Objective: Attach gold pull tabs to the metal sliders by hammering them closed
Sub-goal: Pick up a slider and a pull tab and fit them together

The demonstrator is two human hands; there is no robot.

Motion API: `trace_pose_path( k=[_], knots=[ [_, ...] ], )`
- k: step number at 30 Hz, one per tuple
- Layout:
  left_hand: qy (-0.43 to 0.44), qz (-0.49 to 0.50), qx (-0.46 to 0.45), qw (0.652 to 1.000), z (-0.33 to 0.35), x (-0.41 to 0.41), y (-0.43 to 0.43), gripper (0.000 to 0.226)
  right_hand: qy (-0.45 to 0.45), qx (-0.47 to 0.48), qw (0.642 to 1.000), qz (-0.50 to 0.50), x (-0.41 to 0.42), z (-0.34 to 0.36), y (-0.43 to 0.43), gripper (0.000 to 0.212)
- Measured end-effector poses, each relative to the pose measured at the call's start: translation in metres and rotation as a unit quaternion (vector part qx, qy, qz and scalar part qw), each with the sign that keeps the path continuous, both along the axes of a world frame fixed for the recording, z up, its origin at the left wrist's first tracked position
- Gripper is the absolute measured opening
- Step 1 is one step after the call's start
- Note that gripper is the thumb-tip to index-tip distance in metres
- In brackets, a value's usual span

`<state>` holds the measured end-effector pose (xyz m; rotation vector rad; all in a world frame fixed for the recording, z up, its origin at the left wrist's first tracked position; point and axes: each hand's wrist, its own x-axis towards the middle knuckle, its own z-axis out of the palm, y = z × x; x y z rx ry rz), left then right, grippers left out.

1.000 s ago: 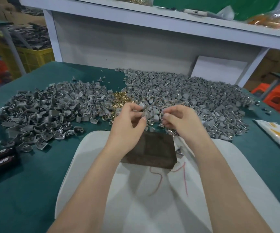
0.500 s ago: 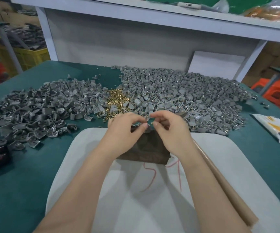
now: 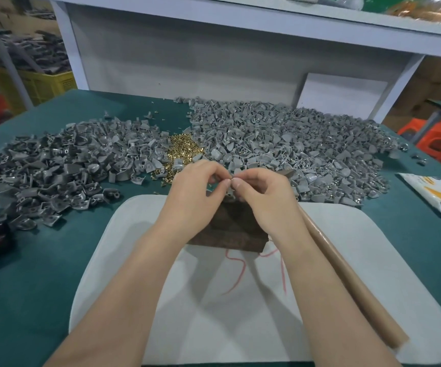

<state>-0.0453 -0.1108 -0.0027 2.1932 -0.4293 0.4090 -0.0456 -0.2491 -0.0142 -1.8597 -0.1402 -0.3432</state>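
Okay so you're at the fitting step, not the hammering one yet, far as I can judge. Your left hand [image 3: 201,186] and right hand [image 3: 264,197] are pressed close together, fingertips pinching one grey slider [image 3: 230,192] just above the far edge of the dark block [image 3: 230,231]. There's a speck of gold right at the pinch, probably a tab going in, but it's too small to tell which hand has it. The gold pull tabs [image 3: 182,152] sit in a little heap between the two big slider piles [image 3: 293,144] on the green worktop [image 3: 42,274]. Next move, I reckon: seat the tab fully, set the slider flat on the block, then grab the hammer handle [image 3: 346,276] lying along your right forearm on the white pad [image 3: 373,247]. Keep your fingertips out of the way when you tap.
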Motion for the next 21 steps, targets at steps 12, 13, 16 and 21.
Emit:
trace_pose_path(
  k=[12,13,16,21],
  knots=[
    [0.005,0.006,0.024,1.0,-0.001,-0.001,-0.001,0.007,0.006,-0.027,0.999,-0.026,-0.003,0.0,0.0,0.019],
    [0.019,0.006,0.035,0.999,-0.002,0.0,0.002,0.012,-0.005,-0.054,0.998,-0.039,-0.003,-0.001,-0.001,0.016],
    [0.08,0.006,0.076,0.994,-0.005,0.004,0.008,0.023,-0.035,-0.158,0.985,-0.062,-0.004,-0.003,-0.003,0.013],
    [0.097,0.0,0.103,0.99,-0.006,0.005,0.008,0.004,-0.064,-0.262,0.962,-0.036,-0.006,-0.002,-0.001,0.005]
  ],
)
